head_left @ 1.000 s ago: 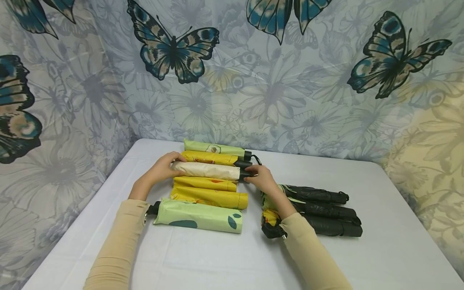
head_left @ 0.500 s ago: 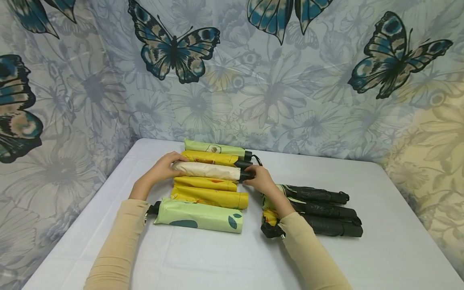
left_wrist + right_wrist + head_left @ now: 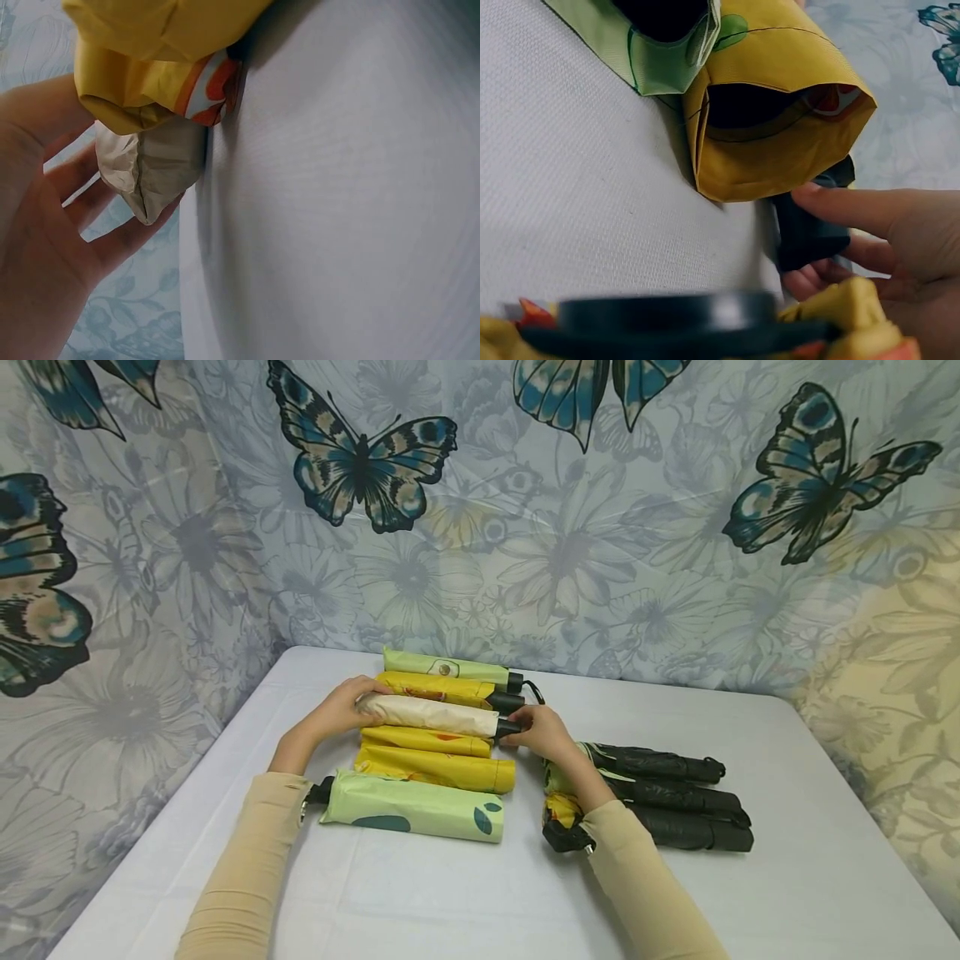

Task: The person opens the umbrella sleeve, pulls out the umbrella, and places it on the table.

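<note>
Item held: folded cream-coloured fabric umbrella, third from the far end of a row on the white tabletop.
Long axis: runs left to right across the person, black handle at the right end, fabric tip at the left.
Left hand: cups the fabric tip end, fingers loosely curved around it; the left wrist view shows the palm open towards the crumpled cream end.
Right hand: fingers and thumb pinch the black plastic handle.
Nearness: each hand is at its own end; neither is nearer.
Row count: six sleeved umbrellas — two pale green, three yellow, one cream.
Second group: three black folded umbrellas, to the right of the row, partly under the right forearm; a yellow-patterned bundle lies at their near-left end.
Backdrop: butterfly-printed cloth.
</note>
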`<move>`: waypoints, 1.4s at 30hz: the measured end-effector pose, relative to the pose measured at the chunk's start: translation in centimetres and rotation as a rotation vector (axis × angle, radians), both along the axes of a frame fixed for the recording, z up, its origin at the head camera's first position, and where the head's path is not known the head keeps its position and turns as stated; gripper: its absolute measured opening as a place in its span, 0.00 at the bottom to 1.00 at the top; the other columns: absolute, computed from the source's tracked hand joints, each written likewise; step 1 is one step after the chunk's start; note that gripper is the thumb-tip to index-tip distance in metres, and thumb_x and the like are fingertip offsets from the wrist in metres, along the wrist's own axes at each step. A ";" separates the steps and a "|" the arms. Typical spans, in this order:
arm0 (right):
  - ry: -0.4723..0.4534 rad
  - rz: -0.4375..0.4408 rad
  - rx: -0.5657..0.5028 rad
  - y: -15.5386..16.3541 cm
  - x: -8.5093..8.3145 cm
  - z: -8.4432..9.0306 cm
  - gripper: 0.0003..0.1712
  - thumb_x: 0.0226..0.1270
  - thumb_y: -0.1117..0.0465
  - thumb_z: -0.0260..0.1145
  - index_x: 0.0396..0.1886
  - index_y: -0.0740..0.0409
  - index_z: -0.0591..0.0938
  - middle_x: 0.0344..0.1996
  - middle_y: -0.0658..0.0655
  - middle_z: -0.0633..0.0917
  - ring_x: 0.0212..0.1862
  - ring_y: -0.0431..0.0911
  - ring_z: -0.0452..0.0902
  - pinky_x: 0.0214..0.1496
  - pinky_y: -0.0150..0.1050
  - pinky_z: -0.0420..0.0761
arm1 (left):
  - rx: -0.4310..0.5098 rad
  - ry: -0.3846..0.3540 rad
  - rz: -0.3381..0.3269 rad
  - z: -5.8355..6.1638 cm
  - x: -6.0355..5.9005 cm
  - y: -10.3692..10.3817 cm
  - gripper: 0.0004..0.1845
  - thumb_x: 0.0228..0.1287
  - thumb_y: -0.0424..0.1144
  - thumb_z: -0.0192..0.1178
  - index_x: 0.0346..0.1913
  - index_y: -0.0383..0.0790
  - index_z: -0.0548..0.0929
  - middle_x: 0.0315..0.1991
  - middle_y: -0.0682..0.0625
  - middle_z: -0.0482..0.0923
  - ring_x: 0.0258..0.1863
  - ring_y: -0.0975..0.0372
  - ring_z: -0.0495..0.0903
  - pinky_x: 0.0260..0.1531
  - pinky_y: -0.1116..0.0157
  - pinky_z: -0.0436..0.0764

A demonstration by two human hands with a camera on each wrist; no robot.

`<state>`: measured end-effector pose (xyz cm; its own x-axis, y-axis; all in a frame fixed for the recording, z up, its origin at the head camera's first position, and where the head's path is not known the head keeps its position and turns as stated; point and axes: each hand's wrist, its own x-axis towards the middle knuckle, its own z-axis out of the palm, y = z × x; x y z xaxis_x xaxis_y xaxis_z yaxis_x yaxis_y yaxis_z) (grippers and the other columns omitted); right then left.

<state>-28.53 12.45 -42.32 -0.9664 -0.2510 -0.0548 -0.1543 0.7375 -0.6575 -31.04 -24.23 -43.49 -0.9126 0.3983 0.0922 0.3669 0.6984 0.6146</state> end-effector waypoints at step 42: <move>-0.331 -0.153 -0.400 1.7 -0.5 0.8 0.40 0.66 0.48 0.66 0.72 0.61 0.65 0.69 0.64 0.68 0.66 0.59 0.69 0.71 0.53 0.69 | 0.048 -0.062 0.005 0.2 0.5 -0.2 0.28 0.60 0.34 0.68 0.64 0.39 0.75 0.65 0.37 0.71 0.67 0.42 0.67 0.65 0.41 0.70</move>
